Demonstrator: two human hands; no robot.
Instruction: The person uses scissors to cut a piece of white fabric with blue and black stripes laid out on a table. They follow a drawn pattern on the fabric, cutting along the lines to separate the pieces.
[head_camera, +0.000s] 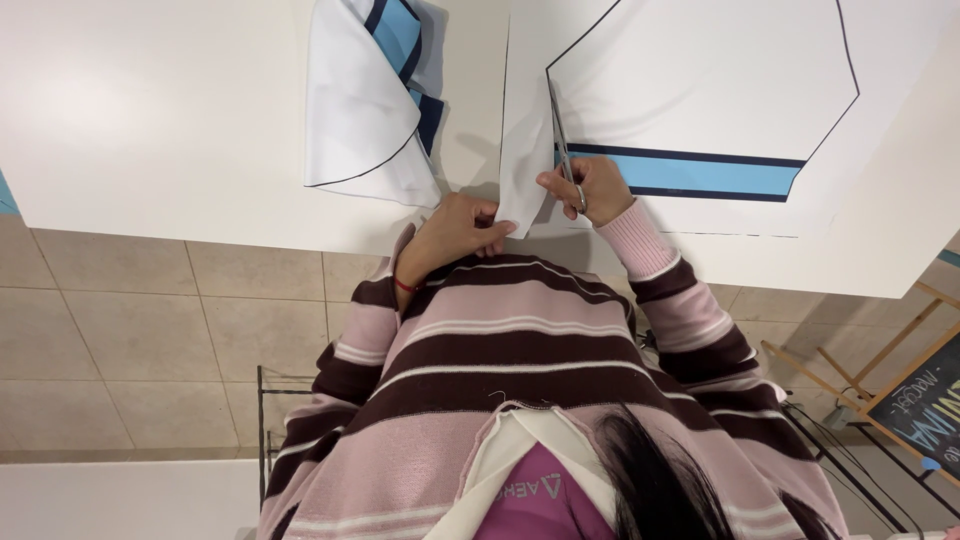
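Note:
A large white sheet (700, 90) with a thin black outline and a light blue band edged in dark blue lies on the white table (150, 110). My right hand (592, 190) grips a pair of scissors (562, 140) whose blades lie along the black outline at the sheet's left side. My left hand (455, 232), with a red band at the wrist, pinches the loose white strip (522, 175) that hangs off the sheet's cut edge. Both hands are at the table's near edge, close together.
A curled white cut piece (365, 110) with blue stripes lies on the table left of my hands. Beige floor tiles (130, 330) show below the table edge. A wooden easel with a chalkboard (925, 405) stands at the right, and a dark metal frame (262, 420) at the lower left.

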